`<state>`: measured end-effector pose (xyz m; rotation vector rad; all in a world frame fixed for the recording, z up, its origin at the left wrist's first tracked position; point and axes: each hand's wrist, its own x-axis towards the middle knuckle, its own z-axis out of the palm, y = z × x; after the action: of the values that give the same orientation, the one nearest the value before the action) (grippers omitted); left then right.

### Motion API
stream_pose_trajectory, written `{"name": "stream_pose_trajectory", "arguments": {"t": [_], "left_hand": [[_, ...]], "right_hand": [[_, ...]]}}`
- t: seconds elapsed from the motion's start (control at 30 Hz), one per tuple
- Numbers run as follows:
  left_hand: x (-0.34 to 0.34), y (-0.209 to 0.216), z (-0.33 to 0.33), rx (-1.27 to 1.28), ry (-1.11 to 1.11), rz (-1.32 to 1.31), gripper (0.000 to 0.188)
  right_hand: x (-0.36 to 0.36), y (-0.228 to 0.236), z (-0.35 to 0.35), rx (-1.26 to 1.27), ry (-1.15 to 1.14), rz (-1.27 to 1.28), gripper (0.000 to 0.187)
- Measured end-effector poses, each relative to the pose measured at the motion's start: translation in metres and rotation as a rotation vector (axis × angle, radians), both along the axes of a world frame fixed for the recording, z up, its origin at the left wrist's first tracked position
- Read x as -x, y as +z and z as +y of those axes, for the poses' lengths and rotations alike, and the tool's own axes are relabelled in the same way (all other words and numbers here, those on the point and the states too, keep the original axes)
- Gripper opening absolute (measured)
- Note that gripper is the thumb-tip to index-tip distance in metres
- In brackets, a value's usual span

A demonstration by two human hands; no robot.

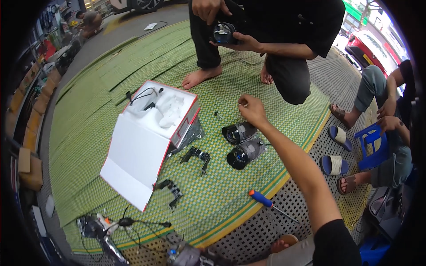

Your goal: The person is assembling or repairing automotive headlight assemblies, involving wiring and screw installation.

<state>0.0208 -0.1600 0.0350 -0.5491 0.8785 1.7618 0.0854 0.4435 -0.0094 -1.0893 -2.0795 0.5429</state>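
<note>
My right hand (pixel 252 110) reaches out over the mat with its fingers curled in and the tips pressed together. Anything between them is too small or hidden to make out. Just below it, two dark cylindrical projector lamps with glass lenses lie side by side: the upper lamp (pixel 239 132) and the lower lamp (pixel 246 153). Small loose hardware (pixel 217 115) lies left of the hand. Two black metal brackets, one (pixel 197 156) nearer the lamps and another (pixel 171 190) lower down, rest on the mat. My left hand is out of view.
An open white box (pixel 171 104) with a foam insert and cable stands on the green woven mat (pixel 88 155). Opposite, a co-worker's hands hold another projector lamp (pixel 224 33). A blue-handled screwdriver (pixel 262 198), tangled wires (pixel 128 221), slippers (pixel 333 165) and a blue stool (pixel 370 144) lie around.
</note>
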Motion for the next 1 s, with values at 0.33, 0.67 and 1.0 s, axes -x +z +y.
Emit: {"name": "stream_pose_trajectory", "arguments": {"t": [0.33,0.67,1.0], "left_hand": [[0.001,0.026,0.036,-0.429,-0.221,0.262,0.107],[-0.014,0.031,0.022,-0.742,-0.267,0.177,0.103],[-0.005,0.041,0.019,-0.774,-0.351,0.267,0.099]], "right_hand": [[-0.106,0.212,-0.356,0.666,0.565,0.259,0.023],[-0.113,0.227,-0.479,0.008,0.499,0.275,0.025],[-0.111,0.224,-0.480,0.334,0.503,0.310,0.021]]}}
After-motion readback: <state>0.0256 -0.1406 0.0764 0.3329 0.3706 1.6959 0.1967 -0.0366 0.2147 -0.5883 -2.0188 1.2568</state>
